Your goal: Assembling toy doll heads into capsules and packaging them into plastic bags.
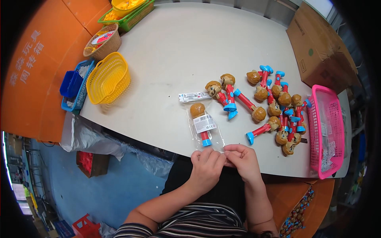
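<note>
A clear plastic bag [215, 139] lies at the near edge of the table with a figure toy [197, 110] inside; the toy has a brown head, a red body and a blue base. A white printed label [204, 123] covers its middle. My left hand [207, 166] is closed, fingers curled at the bag's near end. Beside it my right hand [243, 159] pinches thumb against fingers at the bag's near right corner. The fingertips partly hide the bag's end. Just beyond the bag lies a stack of flat printed strips [194, 96].
Several loose figure toys [274, 107] lie right of the bag. A pink basket [315, 135] and a cardboard box [317, 43] border the right side. A yellow basket [104, 79], a blue basket [82, 93], a tan basket [113, 43] and a green basket [137, 18] line the left edge.
</note>
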`<state>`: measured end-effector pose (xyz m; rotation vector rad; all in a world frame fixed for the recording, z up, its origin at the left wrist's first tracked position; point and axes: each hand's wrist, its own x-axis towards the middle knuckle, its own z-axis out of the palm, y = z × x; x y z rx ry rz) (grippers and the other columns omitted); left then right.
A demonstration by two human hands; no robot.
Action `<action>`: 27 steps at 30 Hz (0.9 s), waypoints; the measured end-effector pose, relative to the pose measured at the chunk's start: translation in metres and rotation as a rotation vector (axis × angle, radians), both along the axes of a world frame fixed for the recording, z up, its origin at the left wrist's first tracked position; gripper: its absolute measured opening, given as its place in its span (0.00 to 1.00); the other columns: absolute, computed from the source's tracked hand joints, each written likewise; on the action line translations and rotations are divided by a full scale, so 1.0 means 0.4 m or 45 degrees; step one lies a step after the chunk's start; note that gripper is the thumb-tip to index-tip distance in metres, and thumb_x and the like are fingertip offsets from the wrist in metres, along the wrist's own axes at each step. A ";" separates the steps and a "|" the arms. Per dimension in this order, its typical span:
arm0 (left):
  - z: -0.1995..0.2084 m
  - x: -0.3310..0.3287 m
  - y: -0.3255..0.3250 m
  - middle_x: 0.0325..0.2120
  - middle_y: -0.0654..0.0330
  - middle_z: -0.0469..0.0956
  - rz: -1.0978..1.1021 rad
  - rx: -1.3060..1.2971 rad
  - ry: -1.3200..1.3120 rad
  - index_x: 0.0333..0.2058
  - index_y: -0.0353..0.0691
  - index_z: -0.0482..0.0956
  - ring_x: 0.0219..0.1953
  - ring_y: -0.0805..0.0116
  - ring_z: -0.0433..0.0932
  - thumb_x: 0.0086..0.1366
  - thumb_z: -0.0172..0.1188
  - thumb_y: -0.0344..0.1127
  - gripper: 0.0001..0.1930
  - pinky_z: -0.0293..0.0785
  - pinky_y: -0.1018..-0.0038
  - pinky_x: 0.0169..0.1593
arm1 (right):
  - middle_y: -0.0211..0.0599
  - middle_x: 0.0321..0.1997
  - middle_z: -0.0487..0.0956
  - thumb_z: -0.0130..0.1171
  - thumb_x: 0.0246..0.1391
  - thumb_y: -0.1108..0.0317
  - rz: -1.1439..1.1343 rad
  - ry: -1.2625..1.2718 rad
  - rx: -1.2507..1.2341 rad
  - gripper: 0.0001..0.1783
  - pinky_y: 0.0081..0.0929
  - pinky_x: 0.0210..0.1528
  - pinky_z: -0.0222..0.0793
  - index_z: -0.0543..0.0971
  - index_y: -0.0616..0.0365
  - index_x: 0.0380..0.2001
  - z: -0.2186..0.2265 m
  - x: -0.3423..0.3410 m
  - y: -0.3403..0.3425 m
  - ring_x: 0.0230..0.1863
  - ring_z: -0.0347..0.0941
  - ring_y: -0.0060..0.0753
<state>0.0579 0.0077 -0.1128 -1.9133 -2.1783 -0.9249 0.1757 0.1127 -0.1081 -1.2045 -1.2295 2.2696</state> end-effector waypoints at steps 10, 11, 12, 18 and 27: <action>0.060 -0.042 -0.036 0.30 0.67 0.75 -0.111 -0.149 -0.369 0.31 0.47 0.78 0.41 0.64 0.71 0.52 0.66 0.33 0.07 0.56 0.63 0.47 | 0.45 0.35 0.83 0.55 0.58 0.76 -0.011 -0.003 0.026 0.13 0.19 0.39 0.77 0.74 0.70 0.46 0.000 0.000 0.007 0.36 0.80 0.26; 0.061 -0.037 -0.032 0.30 0.67 0.75 -0.117 -0.147 -0.368 0.31 0.47 0.78 0.41 0.64 0.71 0.52 0.66 0.33 0.07 0.56 0.63 0.47 | 0.45 0.35 0.83 0.56 0.58 0.76 0.054 0.030 0.007 0.13 0.19 0.40 0.77 0.74 0.70 0.46 0.006 0.002 0.009 0.37 0.80 0.27; 0.061 -0.030 -0.026 0.30 0.67 0.75 -0.053 -0.129 -0.303 0.31 0.47 0.79 0.41 0.65 0.71 0.52 0.66 0.34 0.07 0.56 0.63 0.47 | 0.46 0.36 0.83 0.57 0.58 0.75 0.104 0.064 0.016 0.16 0.19 0.40 0.77 0.73 0.70 0.48 0.005 0.007 0.013 0.37 0.80 0.26; 0.035 -0.006 -0.016 0.30 0.67 0.75 0.036 -0.051 -0.076 0.33 0.46 0.80 0.41 0.66 0.72 0.52 0.67 0.35 0.08 0.57 0.64 0.46 | 0.44 0.37 0.83 0.58 0.57 0.76 0.077 0.094 -0.063 0.18 0.18 0.40 0.77 0.71 0.70 0.50 0.012 0.012 0.013 0.37 0.81 0.27; 0.020 -0.024 -0.011 0.33 0.64 0.73 -0.095 -0.111 -0.115 0.33 0.43 0.76 0.43 0.62 0.71 0.54 0.64 0.31 0.08 0.58 0.63 0.47 | 0.44 0.36 0.83 0.57 0.56 0.78 0.004 0.076 -0.045 0.13 0.18 0.39 0.77 0.72 0.68 0.45 0.002 0.002 0.004 0.36 0.81 0.26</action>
